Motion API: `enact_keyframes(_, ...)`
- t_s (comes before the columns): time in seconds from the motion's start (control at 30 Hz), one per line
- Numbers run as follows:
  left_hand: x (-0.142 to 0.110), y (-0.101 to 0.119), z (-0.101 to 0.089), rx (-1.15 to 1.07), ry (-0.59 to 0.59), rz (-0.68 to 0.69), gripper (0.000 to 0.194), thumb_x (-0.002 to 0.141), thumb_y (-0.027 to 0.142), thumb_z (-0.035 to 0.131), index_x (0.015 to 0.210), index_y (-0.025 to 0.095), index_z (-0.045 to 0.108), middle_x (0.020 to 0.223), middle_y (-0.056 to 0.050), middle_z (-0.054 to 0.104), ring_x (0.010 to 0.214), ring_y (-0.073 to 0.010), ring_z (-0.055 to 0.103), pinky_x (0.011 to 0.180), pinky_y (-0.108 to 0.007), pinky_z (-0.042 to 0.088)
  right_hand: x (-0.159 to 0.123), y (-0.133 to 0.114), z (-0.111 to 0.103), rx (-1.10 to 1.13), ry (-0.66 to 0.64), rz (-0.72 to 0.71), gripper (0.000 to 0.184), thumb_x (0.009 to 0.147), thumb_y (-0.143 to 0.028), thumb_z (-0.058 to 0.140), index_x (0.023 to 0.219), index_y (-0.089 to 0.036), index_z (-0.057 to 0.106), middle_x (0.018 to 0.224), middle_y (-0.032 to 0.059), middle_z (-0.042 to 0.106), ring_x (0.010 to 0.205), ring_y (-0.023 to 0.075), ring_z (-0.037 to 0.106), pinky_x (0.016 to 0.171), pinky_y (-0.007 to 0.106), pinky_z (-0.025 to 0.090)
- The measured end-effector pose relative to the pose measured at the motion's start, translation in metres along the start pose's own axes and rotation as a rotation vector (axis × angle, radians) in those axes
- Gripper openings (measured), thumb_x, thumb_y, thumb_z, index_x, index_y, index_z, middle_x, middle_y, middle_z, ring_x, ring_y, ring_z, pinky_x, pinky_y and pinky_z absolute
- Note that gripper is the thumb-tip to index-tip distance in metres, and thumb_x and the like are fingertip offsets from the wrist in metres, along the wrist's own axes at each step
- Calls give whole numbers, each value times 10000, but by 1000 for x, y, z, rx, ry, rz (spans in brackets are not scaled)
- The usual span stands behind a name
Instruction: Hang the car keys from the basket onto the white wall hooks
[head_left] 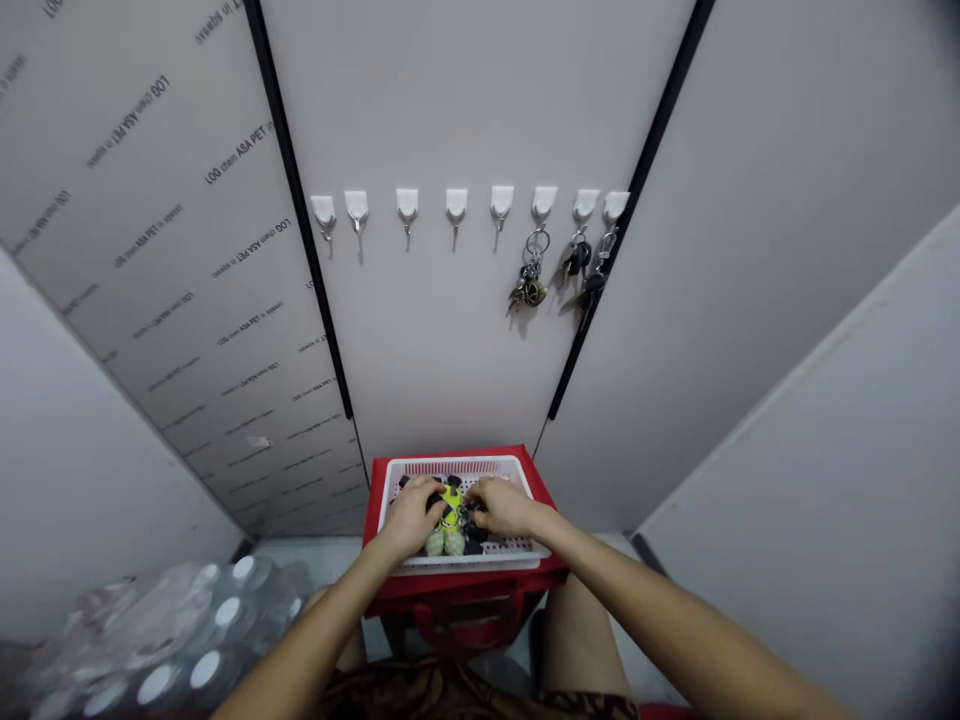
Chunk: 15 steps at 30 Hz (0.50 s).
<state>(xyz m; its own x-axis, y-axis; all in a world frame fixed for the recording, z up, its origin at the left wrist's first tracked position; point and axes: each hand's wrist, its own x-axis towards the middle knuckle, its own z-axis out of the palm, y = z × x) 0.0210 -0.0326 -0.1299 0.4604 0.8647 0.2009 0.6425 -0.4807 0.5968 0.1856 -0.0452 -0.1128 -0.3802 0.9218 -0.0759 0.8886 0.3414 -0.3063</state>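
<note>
Curls left hand, right hand inside basket edges; can't tell grips; may snag keyring due to crowding.

Basket: white
Case: red
Trinket: neon yellow
Round pieces: pale green
Hook backings: white
Wall strips: black
Left panel: grey, repeated dark lettering
Clothing: dark, brownish-gold pattern

dim light, soft wide-angle distortion
</note>
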Motion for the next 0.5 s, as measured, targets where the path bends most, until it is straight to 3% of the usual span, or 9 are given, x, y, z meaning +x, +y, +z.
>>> enact_keyframes(0.2,-3,2,0,-3,-26,55,259,640,317,442,851,184,511,921,-43,479,890,-156,408,795,-275,306,-12,6,-5,104,-54,15,168,525,-231,494,670,-162,542,581,-8,505,534,90,408,465,185,269)
enact_keyframes(0.33,-3,2,-1,-4,-21,45,230,646,288,432,838,190,513,913,-39,485,885,-156,410,790,-282,311,-13,2,-13,371,64,23,57,545,-166,458,592,-151,487,504,-47,411,476,54,333,442,164,253)
enact_keyframes(0.5,-2,11,-3,-75,-13,74,238,635,282,448,840,181,514,904,-43,505,878,-157,423,785,-276,317,-10,-7,-21,758,63,32,32,585,-140,393,563,-149,414,455,-64,350,424,43,307,415,162,251)
